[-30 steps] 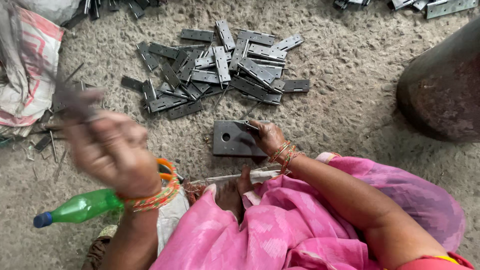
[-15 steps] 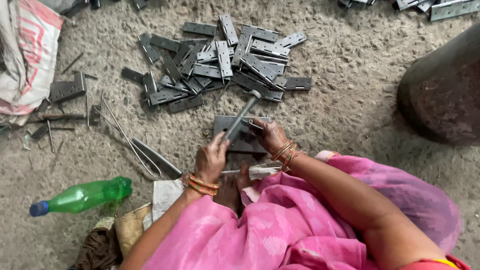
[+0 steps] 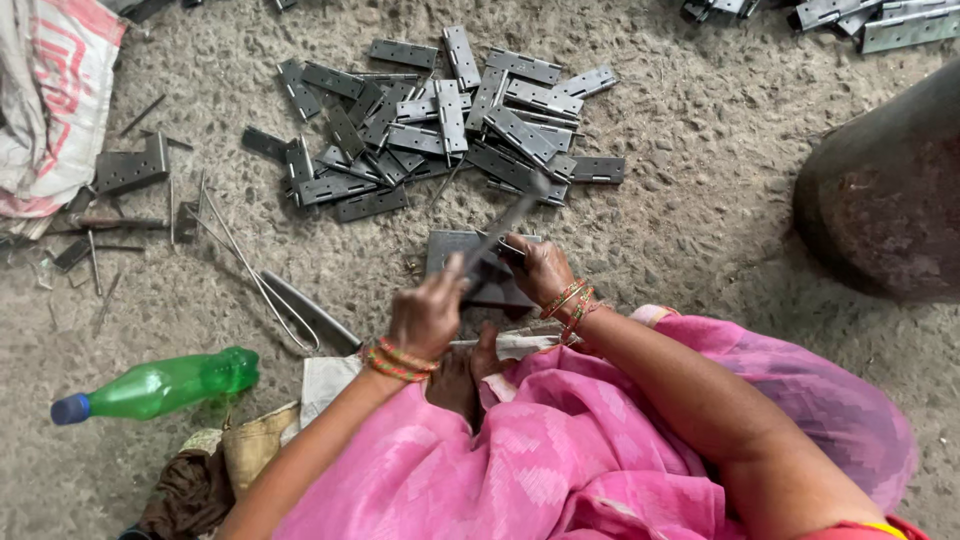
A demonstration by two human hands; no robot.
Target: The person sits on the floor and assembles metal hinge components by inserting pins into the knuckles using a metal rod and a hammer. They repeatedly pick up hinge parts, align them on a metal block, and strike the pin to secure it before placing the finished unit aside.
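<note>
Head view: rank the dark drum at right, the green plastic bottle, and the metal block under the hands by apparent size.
1. Dark drum, cut off by the frame.
2. Green plastic bottle.
3. Metal block, partly hidden by the left hand and right hand, so its rank against the bottle is unsure.

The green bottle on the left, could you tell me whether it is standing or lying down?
Lying down: the green bottle rests on its side on the ground, blue cap pointing left.

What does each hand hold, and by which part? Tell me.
The left hand grips a hammer by the lower end of its handle. The right hand pins a small metal piece, mostly hidden under its fingers, on the dark metal block.
</note>
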